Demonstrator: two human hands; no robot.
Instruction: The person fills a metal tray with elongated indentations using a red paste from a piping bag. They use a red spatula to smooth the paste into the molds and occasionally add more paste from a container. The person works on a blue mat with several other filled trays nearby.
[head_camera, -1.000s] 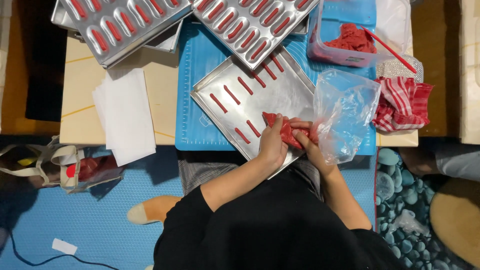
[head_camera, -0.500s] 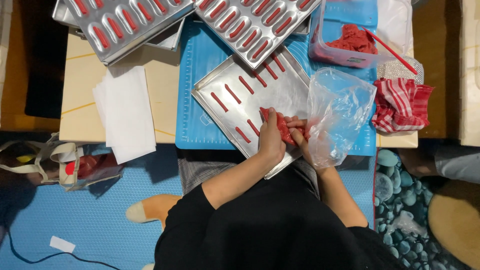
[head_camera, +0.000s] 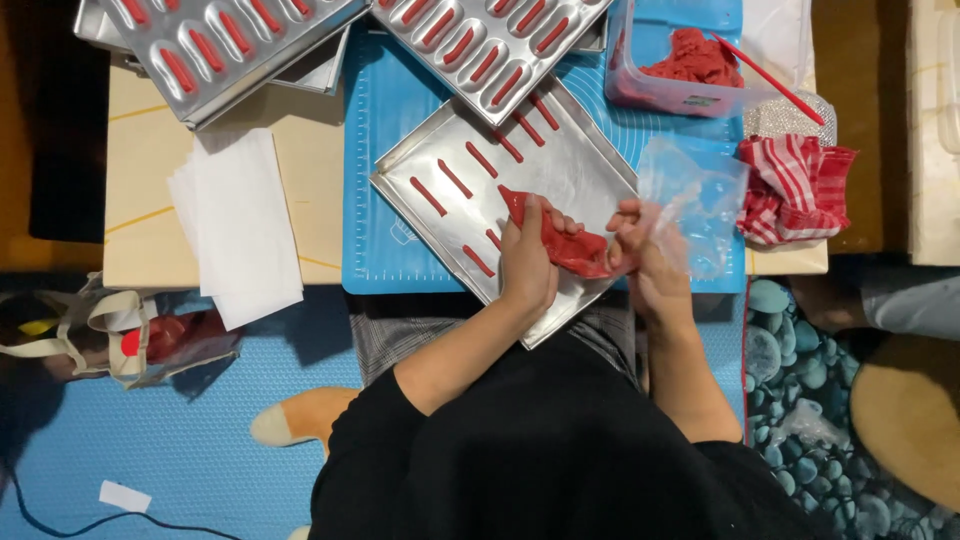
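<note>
Single head view, looking straight down, medium-close. Table (head_camera: 150, 200) toward 12 o'clock, wearer's torso at 6 o'clock, floor (head_camera: 150, 430) at 7.

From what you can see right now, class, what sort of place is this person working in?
Probably a home baking setup on a low table. The left hand and right hand squeeze a piping bag of red batter over a metal baking tray bearing piped red strips, on a blue silicone mat.

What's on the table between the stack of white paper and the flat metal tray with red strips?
In the head view, only bare blue mat and a strip of the wooden tabletop lie between the white paper and the metal tray.
</note>
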